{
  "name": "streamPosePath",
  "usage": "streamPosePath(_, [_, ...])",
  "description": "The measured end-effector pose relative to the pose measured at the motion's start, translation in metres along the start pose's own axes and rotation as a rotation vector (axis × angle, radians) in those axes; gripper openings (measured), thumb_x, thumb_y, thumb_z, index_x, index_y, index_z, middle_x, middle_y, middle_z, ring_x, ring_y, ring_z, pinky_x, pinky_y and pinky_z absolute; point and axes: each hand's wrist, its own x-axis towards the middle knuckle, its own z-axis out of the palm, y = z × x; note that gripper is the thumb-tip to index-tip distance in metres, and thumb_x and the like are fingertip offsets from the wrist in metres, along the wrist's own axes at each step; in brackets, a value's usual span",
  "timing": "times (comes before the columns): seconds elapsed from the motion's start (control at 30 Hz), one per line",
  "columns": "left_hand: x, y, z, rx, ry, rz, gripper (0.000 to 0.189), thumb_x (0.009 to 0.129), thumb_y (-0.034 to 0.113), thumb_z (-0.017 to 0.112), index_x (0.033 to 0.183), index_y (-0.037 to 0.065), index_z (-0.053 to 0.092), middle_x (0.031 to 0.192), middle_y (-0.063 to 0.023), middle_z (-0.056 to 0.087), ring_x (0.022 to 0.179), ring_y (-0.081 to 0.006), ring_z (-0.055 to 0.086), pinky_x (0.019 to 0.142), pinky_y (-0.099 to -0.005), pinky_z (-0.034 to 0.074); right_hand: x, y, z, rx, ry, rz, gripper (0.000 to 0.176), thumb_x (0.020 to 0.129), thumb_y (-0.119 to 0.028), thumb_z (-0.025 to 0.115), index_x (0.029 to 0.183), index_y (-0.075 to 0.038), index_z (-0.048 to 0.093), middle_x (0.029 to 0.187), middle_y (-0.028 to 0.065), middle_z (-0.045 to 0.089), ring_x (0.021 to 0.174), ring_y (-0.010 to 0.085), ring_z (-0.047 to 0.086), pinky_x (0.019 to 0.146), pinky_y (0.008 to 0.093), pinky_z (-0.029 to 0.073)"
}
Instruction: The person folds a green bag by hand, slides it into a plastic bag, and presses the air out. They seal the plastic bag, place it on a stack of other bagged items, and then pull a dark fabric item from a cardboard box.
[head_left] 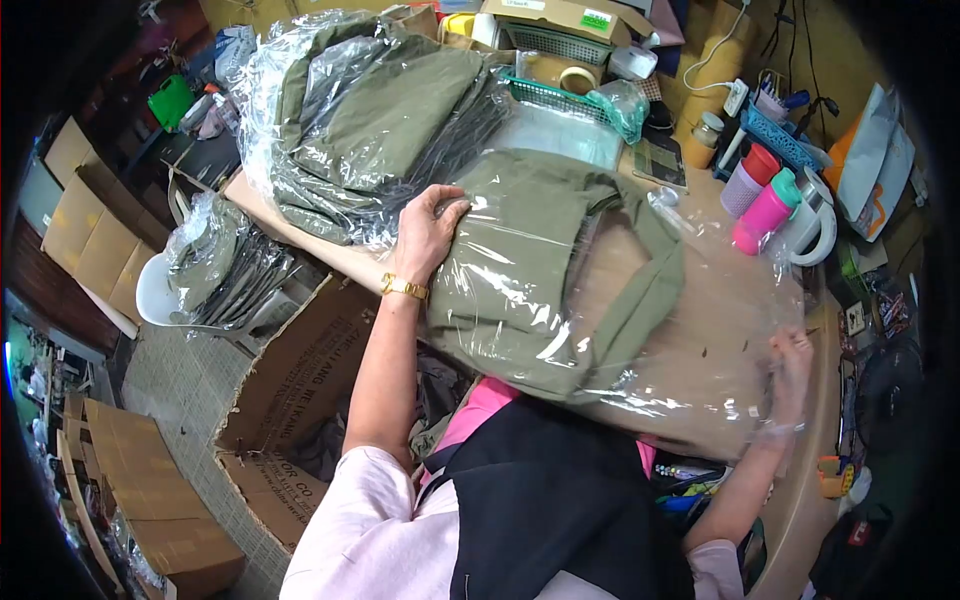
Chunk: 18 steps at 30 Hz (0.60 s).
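Observation:
In front of me an olive-green fabric bag with a wide strap lies inside a clear plastic bag. My left hand, with a gold watch at its wrist, is closed on the left edge of the fabric bag, thumb on top. At the far right, my right hand has its fingers closed on the end of the clear plastic bag, seen partly through the film. The strap reaches toward the middle of the plastic, and the right part of the film holds no fabric.
Plastic-wrapped olive bags are piled at the back left. A cardboard box stands open below on my left, beside a white chair loaded with wrapped items. Bottles, including a pink one, and a green basket stand at the table's back.

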Motion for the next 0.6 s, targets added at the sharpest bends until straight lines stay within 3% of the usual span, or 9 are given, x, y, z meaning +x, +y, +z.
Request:
streamPosePath(0.07, [0.002,-0.015,0.004,0.066,-0.021,0.016,0.038,0.088,0.025,0.073,0.117,0.003,0.065,0.102,-0.0173,0.072,0.095,-0.0267,0.070,0.084,-0.0356,0.052,-0.007,0.029,0.003,-0.078,0.008,0.079,0.013,0.092,-0.014,0.066,0.099,-0.005,0.061,0.071,0.0016,0.062,0.052,0.0070,0.053,0.046,0.0211,0.041])
streamPosePath(0.17, [-0.002,-0.020,0.009,0.427,0.031,-0.105,0.066,0.087,0.044,0.069,0.138,0.009,0.045,0.103,-0.0270,0.068,0.102,-0.0447,0.064,0.087,-0.0503,0.049,-0.032,0.023,0.043,-0.162,-0.068,0.289,0.016,0.091,-0.011,0.066,0.105,-0.004,0.062,0.072,0.0025,0.063,0.054,0.0082,0.056,0.048,0.0208,0.043])
streamPosePath(0.23, [-0.009,-0.024,0.028,0.411,0.047,-0.050,0.063,0.089,0.042,0.067,0.138,0.008,0.045,0.099,-0.0286,0.068,0.097,-0.0459,0.064,0.083,-0.0513,0.050,-0.055,-0.031,0.099,0.068,0.107,0.319,0.023,0.091,-0.008,0.065,0.112,-0.001,0.062,0.076,0.0039,0.064,0.057,0.0087,0.057,0.050,0.0206,0.046])
streamPosePath(0.3, [-0.013,-0.017,0.040,0.323,0.017,-0.057,0.056,0.092,0.034,0.064,0.137,0.008,0.045,0.096,-0.0307,0.067,0.093,-0.0481,0.064,0.081,-0.0532,0.050,-0.033,-0.021,0.112,0.087,-0.118,0.226,0.029,0.090,-0.010,0.066,0.116,0.001,0.061,0.077,0.0030,0.064,0.056,0.0079,0.056,0.049,0.0198,0.043])
streamPosePath(0.37, [-0.011,-0.013,0.035,0.205,0.112,0.026,0.050,0.088,0.020,0.067,0.133,0.007,0.051,0.114,-0.0274,0.064,0.101,-0.0467,0.063,0.087,-0.0498,0.050,0.000,0.017,0.076,-0.125,-0.254,0.164,0.024,0.090,-0.010,0.066,0.111,0.001,0.063,0.076,0.0020,0.063,0.056,0.0068,0.054,0.048,0.0185,0.038])
streamPosePath(0.43, [0.002,-0.029,0.024,0.196,0.265,0.268,0.043,0.086,0.011,0.067,0.127,0.006,0.058,0.122,-0.0204,0.064,0.108,-0.0385,0.063,0.090,-0.0450,0.050,-0.007,-0.010,0.068,0.026,-0.126,0.149,0.016,0.089,-0.011,0.066,0.101,0.000,0.065,0.074,0.0016,0.064,0.056,0.0052,0.052,0.048,0.0187,0.035])
streamPosePath(0.47, [0.004,-0.032,0.018,0.165,0.250,0.188,0.044,0.087,0.011,0.067,0.129,0.007,0.056,0.121,-0.0186,0.064,0.109,-0.0354,0.063,0.091,-0.0429,0.049,-0.006,-0.012,0.061,0.033,-0.127,0.160,0.013,0.089,-0.011,0.066,0.097,-0.001,0.065,0.074,0.0016,0.064,0.056,0.0045,0.052,0.047,0.0190,0.036])
streamPosePath(0.57, [0.001,-0.013,0.010,0.559,0.243,0.138,0.065,0.081,0.014,0.074,0.140,0.012,0.047,0.117,-0.0207,0.061,0.102,-0.0390,0.061,0.090,-0.0463,0.048,-0.021,-0.007,0.081,-0.142,-0.028,0.101,0.009,0.090,-0.010,0.068,0.094,-0.002,0.065,0.070,-0.0005,0.061,0.051,0.0024,0.048,0.044,0.0190,0.033])
streamPosePath(0.6, [-0.001,0.005,0.014,0.645,0.369,0.264,0.063,0.077,0.013,0.076,0.135,0.010,0.052,0.115,-0.0210,0.061,0.106,-0.0388,0.060,0.090,-0.0456,0.048,-0.027,-0.014,0.092,-0.186,-0.019,0.112,0.010,0.090,-0.010,0.068,0.094,-0.002,0.065,0.071,-0.0005,0.062,0.053,0.0026,0.049,0.046,0.0192,0.035])
